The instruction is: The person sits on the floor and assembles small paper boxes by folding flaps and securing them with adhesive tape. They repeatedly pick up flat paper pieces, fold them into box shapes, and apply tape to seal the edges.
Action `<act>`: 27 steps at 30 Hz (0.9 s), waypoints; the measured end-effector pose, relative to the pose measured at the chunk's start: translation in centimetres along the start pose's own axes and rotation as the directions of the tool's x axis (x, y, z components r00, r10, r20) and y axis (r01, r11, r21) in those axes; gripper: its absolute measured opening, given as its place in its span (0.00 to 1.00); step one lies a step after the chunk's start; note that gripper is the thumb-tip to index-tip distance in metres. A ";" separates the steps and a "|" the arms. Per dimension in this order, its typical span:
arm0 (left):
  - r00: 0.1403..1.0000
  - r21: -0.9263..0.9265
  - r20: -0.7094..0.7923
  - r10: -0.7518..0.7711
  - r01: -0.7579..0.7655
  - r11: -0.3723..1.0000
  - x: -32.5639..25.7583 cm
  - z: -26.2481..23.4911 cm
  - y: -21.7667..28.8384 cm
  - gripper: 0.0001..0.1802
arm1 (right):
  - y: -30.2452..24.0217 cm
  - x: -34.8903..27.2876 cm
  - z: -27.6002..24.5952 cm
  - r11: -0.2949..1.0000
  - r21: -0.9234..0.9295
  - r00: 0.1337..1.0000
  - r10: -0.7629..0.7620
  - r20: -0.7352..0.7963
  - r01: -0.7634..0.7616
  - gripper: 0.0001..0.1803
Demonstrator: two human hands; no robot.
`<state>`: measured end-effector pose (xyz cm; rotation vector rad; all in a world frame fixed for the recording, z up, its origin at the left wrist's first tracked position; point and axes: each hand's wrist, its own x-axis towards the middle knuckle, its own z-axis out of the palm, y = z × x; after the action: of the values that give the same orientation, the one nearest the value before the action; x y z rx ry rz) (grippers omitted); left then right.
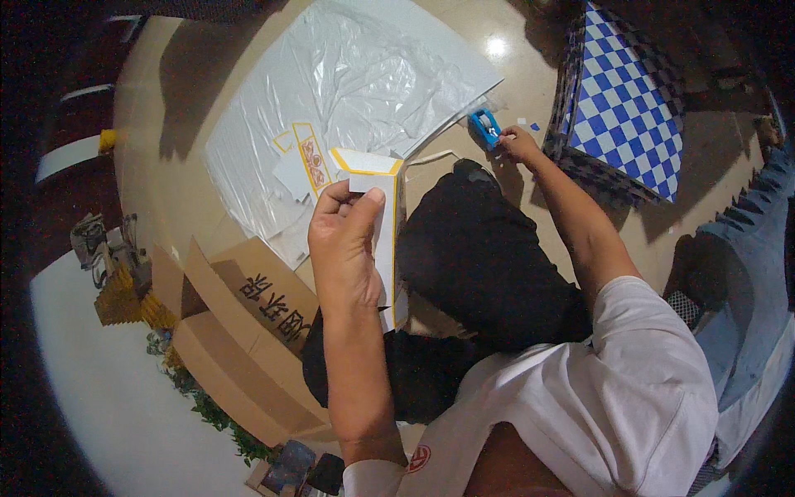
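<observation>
Pinched between the thumb and fingers of my left hand (pixel 344 228) is a folded white card piece (pixel 386 248) with yellow edges. It stands upright, with a flap bent out at its top. My right hand (pixel 519 146) reaches far forward to a small blue tape dispenser (pixel 483 128) on the floor. Its fingers are closed together at the dispenser's near right end; what they pinch there is too small to make out. Beyond my left hand lies a flat white cut-out with a yellow border and brown print (pixel 312 161).
White boards under clear plastic wrap (pixel 348 74) cover the floor ahead. A blue-and-white checked stack (pixel 625 108) stands at the far right. To the left sits an open cardboard box (pixel 240 331) with handwriting. My dark-trousered knee (pixel 472 240) rises between my arms.
</observation>
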<state>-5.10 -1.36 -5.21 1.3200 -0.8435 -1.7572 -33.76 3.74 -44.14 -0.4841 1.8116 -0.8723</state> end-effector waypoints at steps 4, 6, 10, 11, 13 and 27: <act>1.000 0.032 -0.005 -0.010 0.010 0.999 0.3 1.9 0.4 0.17 | 2.0 3.4 -0.9 0.997 -0.062 0.999 -0.037 -0.021 0.036 0.11; 1.000 0.042 -0.029 -0.005 0.006 0.999 0.7 1.6 0.1 0.17 | 1.8 3.8 -0.8 0.994 -0.098 0.999 -0.045 0.016 0.046 0.10; 0.998 0.044 -0.053 0.016 -0.014 0.999 0.9 1.3 -0.2 0.16 | -0.2 3.1 -1.3 0.989 -0.010 0.978 0.146 0.150 -0.146 0.09; 0.998 0.039 -0.059 0.019 -0.016 0.999 0.9 1.3 -0.3 0.16 | -0.5 2.5 -1.5 0.982 0.087 0.972 0.150 0.183 -0.168 0.10; 0.998 0.020 -0.067 0.016 -0.014 1.000 1.0 1.2 -0.3 0.16 | -0.2 1.2 -1.5 0.964 0.199 0.972 0.136 0.194 -0.174 0.11; 0.990 -0.071 -0.128 0.062 -0.072 0.995 1.6 0.7 0.0 0.15 | 4.0 0.8 0.9 0.966 0.233 0.994 0.111 0.017 -0.112 0.10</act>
<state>-6.08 -2.70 -5.71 1.3223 -0.7360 -1.6206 -32.94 5.52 -47.79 -0.2306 1.6880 -0.9905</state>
